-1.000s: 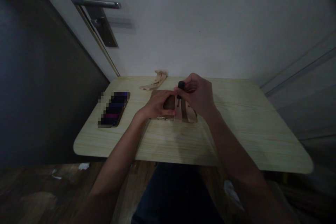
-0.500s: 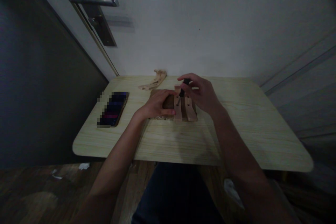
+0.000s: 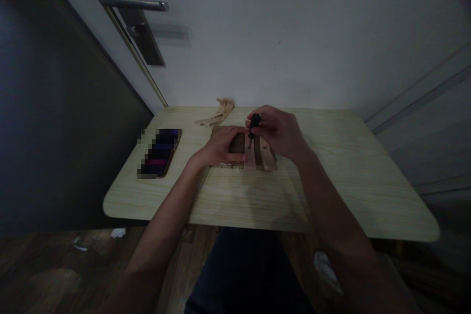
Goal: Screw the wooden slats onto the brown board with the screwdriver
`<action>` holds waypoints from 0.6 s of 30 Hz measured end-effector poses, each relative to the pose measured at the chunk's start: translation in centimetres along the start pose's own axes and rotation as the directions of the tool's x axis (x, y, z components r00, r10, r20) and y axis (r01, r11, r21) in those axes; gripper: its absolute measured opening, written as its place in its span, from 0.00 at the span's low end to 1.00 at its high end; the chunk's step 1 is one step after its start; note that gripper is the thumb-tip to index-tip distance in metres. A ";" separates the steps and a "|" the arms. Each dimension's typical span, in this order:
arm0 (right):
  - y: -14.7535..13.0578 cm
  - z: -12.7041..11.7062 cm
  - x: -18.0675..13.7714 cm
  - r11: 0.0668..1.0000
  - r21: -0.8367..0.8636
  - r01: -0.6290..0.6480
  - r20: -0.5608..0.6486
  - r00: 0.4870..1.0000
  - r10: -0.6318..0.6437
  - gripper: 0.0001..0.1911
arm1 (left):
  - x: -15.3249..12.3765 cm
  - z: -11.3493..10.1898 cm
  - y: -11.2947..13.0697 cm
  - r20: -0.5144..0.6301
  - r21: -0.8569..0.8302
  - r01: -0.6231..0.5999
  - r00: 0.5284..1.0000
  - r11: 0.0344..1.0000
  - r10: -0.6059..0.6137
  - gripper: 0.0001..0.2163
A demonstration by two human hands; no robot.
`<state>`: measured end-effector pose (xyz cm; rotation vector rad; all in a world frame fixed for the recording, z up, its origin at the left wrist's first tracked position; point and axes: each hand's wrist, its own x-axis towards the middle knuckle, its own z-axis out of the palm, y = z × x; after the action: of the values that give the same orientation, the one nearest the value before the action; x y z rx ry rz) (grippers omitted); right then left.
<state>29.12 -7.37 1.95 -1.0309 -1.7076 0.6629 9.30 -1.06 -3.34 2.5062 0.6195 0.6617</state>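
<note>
A screwdriver (image 3: 254,120) with a black handle is gripped in the fingers of my right hand (image 3: 282,131). Its thin shaft points down at a hole in the left of two pale wooden pieces. That left piece (image 3: 249,159) lies beside a second, similar piece (image 3: 268,158), and both rest on a brown block (image 3: 237,144). My left hand (image 3: 220,146) lies over the left part of the block, thumb and fingers spread, with the fingertips at the edge of the left wooden piece. The far ends of the pieces are partly hidden by my right hand.
Behind the block, another curved wooden piece (image 3: 219,112) lies on the pale table (image 3: 353,181). A phone (image 3: 160,153), partly pixelated, sits at the table's left. A white door (image 3: 294,49) with a metal handle (image 3: 136,4) stands right behind the table.
My right hand has shifted slightly left, and the screwdriver stands more upright than before, its tip still at the left wooden piece. My left hand keeps its place.
</note>
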 end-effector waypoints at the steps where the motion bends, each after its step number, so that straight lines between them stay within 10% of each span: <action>1: 0.0 0.0 0.0 1.000 -0.010 -0.004 -0.011 1.000 0.004 0.07 | 0.0 0.0 0.0 -0.002 -0.002 -0.001 1.000 1.000 0.001 0.35; 18: 0.0 1.2 -0.1 0.953 -0.301 -0.007 -0.165 0.985 -0.046 0.18 | 0.0 0.1 -0.3 0.008 0.002 0.000 1.000 1.000 0.000 0.36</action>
<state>28.02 -7.45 1.46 -1.2430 -1.6964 0.2939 9.30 -0.87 -3.56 2.5096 0.6177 0.6510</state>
